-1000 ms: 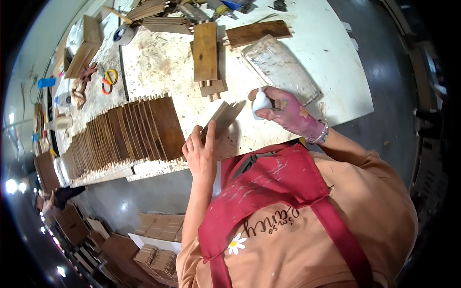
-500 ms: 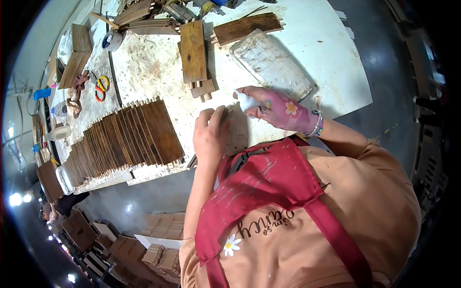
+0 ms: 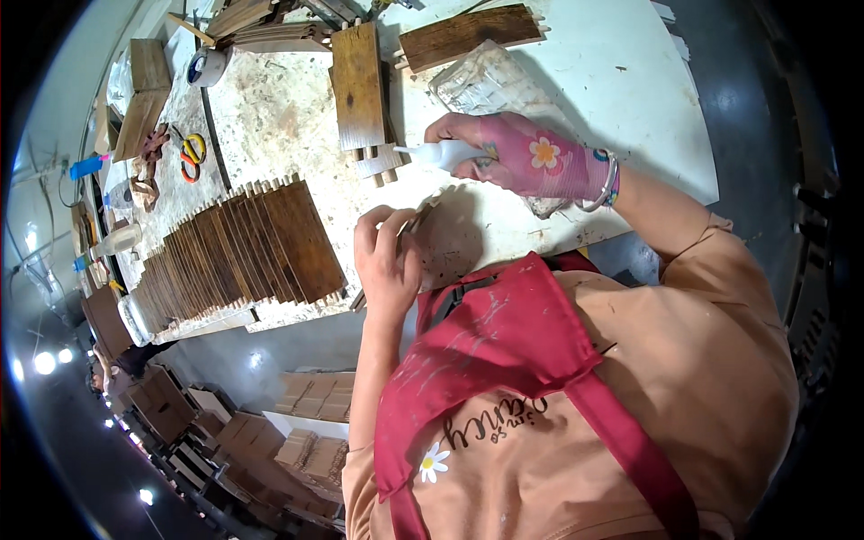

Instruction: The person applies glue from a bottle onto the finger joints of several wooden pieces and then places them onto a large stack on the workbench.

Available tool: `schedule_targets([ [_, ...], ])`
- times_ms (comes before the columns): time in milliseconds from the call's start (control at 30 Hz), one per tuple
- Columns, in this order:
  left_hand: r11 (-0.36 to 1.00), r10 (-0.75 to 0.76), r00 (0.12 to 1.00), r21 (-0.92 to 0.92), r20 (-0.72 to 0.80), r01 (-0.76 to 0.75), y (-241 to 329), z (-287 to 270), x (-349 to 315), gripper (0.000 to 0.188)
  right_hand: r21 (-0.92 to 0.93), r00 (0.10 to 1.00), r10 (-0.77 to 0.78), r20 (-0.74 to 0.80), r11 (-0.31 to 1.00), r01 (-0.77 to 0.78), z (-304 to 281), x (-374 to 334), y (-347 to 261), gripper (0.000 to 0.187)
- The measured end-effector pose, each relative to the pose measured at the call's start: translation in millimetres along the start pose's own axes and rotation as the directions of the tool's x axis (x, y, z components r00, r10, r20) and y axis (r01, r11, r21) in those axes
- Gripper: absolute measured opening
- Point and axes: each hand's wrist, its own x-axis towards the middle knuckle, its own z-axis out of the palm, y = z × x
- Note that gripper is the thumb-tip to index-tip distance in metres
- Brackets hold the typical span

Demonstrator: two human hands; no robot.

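A grey workshop floor [image 3: 229,360] is partly covered by stacks of brown cartons [image 3: 315,396], and above it a broad, pale table [image 3: 630,90] is marked with stains and specks. The near edge is faced by the person, by whom a tan shirt [image 3: 666,360] and a red apron [image 3: 486,342] streaked with pale smears are worn. On the left of the table, a long row of dark wooden slats [image 3: 243,247] is packed side by side, pegs showing along the ends. Farther back, a wrapped block [image 3: 490,81] is partly hidden by the right hand; beside it are placed a dark board [image 3: 472,38] and a brown board [image 3: 357,85] laid over another. By the right hand [image 3: 540,157], covered in a pink flowered glove, a white bottle [image 3: 445,155] is gripped above the table, its nozzle aimed leftward near the lower pegs of the brown board. By the bare left hand [image 3: 387,261], a wooden piece [image 3: 423,216] is held in curled fingers near the table's front edge, mostly hidden. Yellow-and-orange scissors [image 3: 192,157] are left behind the slats.
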Motion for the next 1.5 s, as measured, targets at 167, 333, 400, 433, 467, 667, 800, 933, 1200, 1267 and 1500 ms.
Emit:
schedule_targets([
  [167,0.995,-0.073,0.996,-0.07,-0.048,0.07,5.7,4.0,-9.1,0.022,-0.096,0.985,-0.111,0.132,0.988,0.124,-7.4,11.4,15.7,0.033],
  [333,0.999,-0.042,0.993,-0.005,-0.114,0.042,-0.6,9.3,-9.2,0.021,-0.2,0.947,-0.218,0.237,0.943,0.268,-8.6,17.8,21.8,0.032],
  [400,0.999,-0.038,0.993,-0.01,-0.115,0.037,-1.6,8.7,-8.2,0.021,-0.269,0.938,-0.084,0.337,0.946,0.182,-13.8,18.1,6.2,0.032],
  [433,0.999,-0.035,0.993,-0.003,-0.117,0.035,-2.6,8.6,-8.1,0.021,-0.307,0.923,-0.017,0.383,0.941,0.144,-16.7,19.0,-0.6,0.032],
  [467,0.999,-0.032,0.992,0.004,-0.118,0.033,-4.1,8.6,-8.7,0.021,-0.296,0.925,-0.056,0.375,0.939,0.177,-14.9,19.8,3.1,0.032],
  [667,0.996,-0.08,0.988,-0.059,-0.131,0.073,-0.2,9.1,-12.1,0.024,-0.326,0.93,-0.147,0.336,0.909,0.261,-11.6,16.1,11.6,0.031],
  [800,0.999,0.011,0.989,-0.03,-0.146,-0.015,8.4,11.9,-12.3,0.026,-0.335,0.927,-0.141,0.347,0.905,0.263,-8.4,17.4,12.1,0.03],
  [933,0.998,0.032,0.988,-0.042,-0.154,-0.038,9.6,14.3,-15.1,0.028,-0.338,0.919,-0.13,0.371,0.903,0.264,-6.1,18.7,11.5,0.03],
  [1200,0.999,0.036,0.987,-0.026,-0.155,-0.04,7.2,12.8,-10.8,0.025,-0.326,0.918,-0.118,0.377,0.912,0.251,-3.0,18.4,9.8,0.031],
  [1267,0.999,0.037,0.987,-0.015,-0.155,-0.04,2.4,10.9,-8.1,0.027,-0.322,0.921,-0.106,0.376,0.916,0.237,-3.5,18.8,8.6,0.031],
  [1500,0.999,0.008,0.987,-0.036,-0.163,-0.014,-5.9,11.1,-9.6,0.025,-0.306,0.926,-0.07,0.372,0.932,0.194,-1.8,23.3,8.9,0.033],
])
